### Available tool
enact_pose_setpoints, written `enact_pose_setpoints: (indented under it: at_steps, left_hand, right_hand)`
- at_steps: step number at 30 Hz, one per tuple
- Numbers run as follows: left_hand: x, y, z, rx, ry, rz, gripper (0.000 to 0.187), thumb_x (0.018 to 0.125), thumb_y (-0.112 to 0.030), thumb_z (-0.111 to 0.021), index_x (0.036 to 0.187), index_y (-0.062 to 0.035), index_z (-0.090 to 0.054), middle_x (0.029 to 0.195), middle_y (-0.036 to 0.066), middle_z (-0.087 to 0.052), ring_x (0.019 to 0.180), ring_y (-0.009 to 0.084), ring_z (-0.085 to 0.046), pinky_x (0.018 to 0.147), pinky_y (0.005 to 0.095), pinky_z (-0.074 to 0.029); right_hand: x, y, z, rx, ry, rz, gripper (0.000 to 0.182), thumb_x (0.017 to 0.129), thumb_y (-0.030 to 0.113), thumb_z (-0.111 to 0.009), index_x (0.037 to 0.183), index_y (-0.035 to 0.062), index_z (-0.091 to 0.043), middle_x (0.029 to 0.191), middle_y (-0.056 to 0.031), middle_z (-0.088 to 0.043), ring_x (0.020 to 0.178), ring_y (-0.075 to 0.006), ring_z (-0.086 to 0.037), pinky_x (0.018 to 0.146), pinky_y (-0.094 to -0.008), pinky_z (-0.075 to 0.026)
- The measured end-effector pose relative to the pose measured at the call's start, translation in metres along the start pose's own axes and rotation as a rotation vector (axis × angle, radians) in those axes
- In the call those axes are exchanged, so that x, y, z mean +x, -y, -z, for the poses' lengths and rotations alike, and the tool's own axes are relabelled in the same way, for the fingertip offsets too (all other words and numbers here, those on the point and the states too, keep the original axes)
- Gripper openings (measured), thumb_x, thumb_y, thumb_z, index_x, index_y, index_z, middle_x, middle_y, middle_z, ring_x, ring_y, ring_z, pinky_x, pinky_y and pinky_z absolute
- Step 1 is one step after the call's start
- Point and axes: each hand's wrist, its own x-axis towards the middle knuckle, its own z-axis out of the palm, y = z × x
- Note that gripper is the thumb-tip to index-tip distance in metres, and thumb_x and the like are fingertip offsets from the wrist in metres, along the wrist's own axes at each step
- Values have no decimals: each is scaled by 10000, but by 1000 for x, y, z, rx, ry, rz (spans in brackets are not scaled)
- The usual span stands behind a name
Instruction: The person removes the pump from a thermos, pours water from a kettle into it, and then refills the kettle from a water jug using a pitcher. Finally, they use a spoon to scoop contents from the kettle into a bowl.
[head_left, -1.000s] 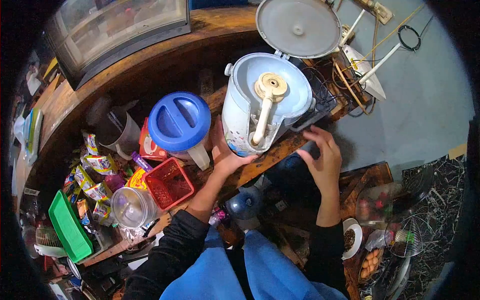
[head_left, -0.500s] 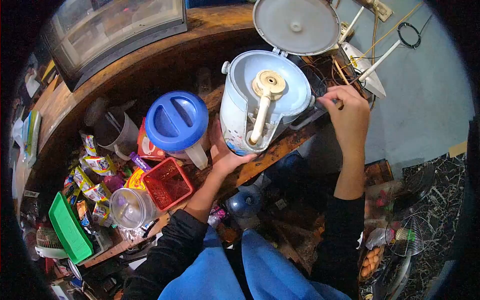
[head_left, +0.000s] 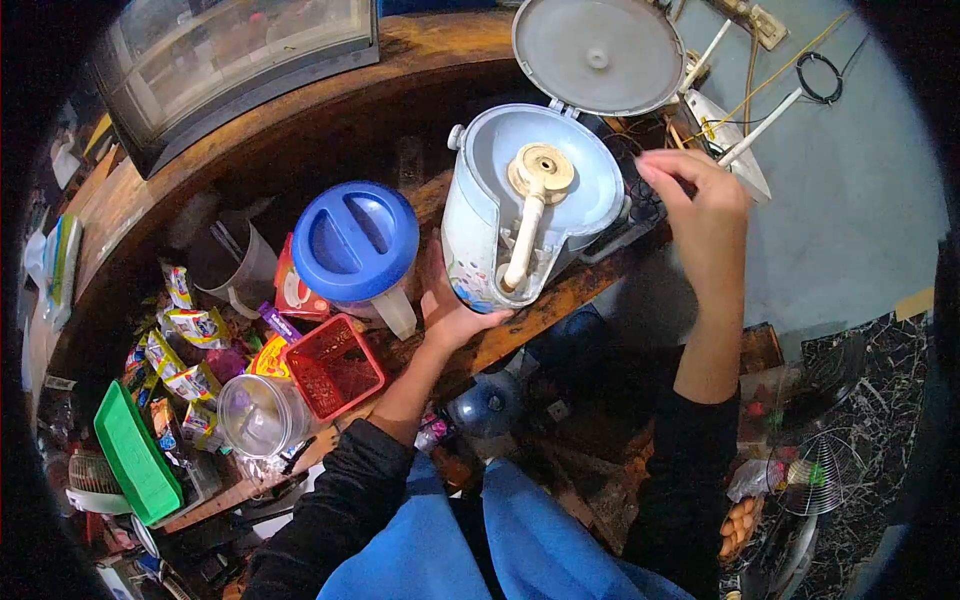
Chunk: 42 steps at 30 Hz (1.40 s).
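A pale air pot [head_left: 475, 215] with a floral print stands at the shelf's front edge, its round grey lid [head_left: 600, 60] swung up. Inside its bowl-shaped top sits a cream pump disc with a spout tube [head_left: 526, 235]. My left hand [head_left: 452, 312] grips the lower left side of the pot, its fingers partly hidden behind it. To the right of the rim my right hand [head_left: 705, 190] hangs apart from the pot, thumb and forefinger pinched; anything between them is too small to make out. A pitcher with a blue lid [head_left: 355, 240] stands left of the pot.
A red basket [head_left: 333, 368], a clear jar [head_left: 262, 415], snack packets [head_left: 200, 328] and a green tray [head_left: 138, 455] crowd the shelf's left side. Cables [head_left: 640, 150] lie behind the pot. Eggs [head_left: 738, 527] and a wire whisk [head_left: 812, 475] are at lower right.
My right hand has lifted up and away from the knob on the pot's right side. My left hand stays against the pot. The lid remains raised.
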Motion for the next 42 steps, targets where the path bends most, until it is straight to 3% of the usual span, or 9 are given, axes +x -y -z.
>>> enact_pose_setpoints:
  at_steps: [3,8,15,18,23,30,32,37,42]
  left_hand:
    - [2,18,-12,237,0,-56,1180,366,-489,-754,1253,13,-159,1160,165,-428,980,263,-497,789,336,-429]
    - [-1,-16,10,14,-40,-81,1236,372,-489,-753,1277,1,-70,1227,178,-337,1085,266,-411,870,335,-376]
    - [-1,-1,0,289,-98,-53,1178,377,-467,-757,1267,-14,-131,1147,168,-432,960,271,-508,790,339,-431]
    - [0,-22,17,-79,168,161,948,386,-426,-773,1138,-35,-349,1140,124,-452,1066,213,-436,890,335,-333]
    - [4,-5,-2,3,-107,-138,1257,362,-435,-778,1290,-14,-42,1313,205,-165,1199,298,-238,970,341,-255]
    - [21,-18,-11,-91,-129,-223,1276,375,-329,-809,1292,-23,25,1336,196,-101,1230,317,-154,1008,358,-174]
    - [15,-20,-4,-149,-100,-195,1243,400,-313,-805,1294,-23,9,1337,194,-103,1234,315,-145,1010,359,-169]
    - [-46,30,6,-392,152,9,776,682,-282,-654,1264,1,-225,1285,189,-263,1197,279,-259,984,350,-213]
    - [-150,16,32,-556,-150,240,380,827,-127,-440,1176,-9,-343,1232,123,-339,1129,208,-329,954,305,-234]
  right_hand:
    - [13,23,-17,327,135,-202,298,649,172,-663,864,-2,-553,777,-132,-599,682,-253,-584,609,-301,-449]
    - [39,48,-45,-147,477,-210,683,542,336,-718,1026,-42,-420,829,-245,-561,775,-295,-581,718,-320,-445]
    - [35,46,27,120,142,-293,648,495,245,-698,981,-72,-410,676,-123,-554,604,-194,-557,578,-272,-451]
    - [25,27,74,146,60,-469,609,583,170,-681,1045,-43,-346,782,-112,-553,662,-163,-547,594,-264,-447]
    - [-24,-8,121,292,-1,-549,553,687,123,-643,1086,-5,-282,839,-117,-542,709,-146,-534,630,-245,-434]
    - [-132,-15,155,409,-484,-777,316,786,212,-524,1021,68,-369,864,-45,-472,728,-111,-470,648,-211,-374]
    - [-198,-71,174,474,-311,-727,267,791,238,-509,985,90,-403,866,-33,-453,722,-109,-458,665,-228,-387]
    - [-277,-24,67,780,-319,-967,287,748,126,-581,954,108,-381,908,-69,-464,796,-137,-466,679,-286,-418]
    - [-302,3,-85,853,-214,-1222,432,625,-8,-625,906,67,-305,849,-69,-413,770,-124,-448,682,-273,-416]
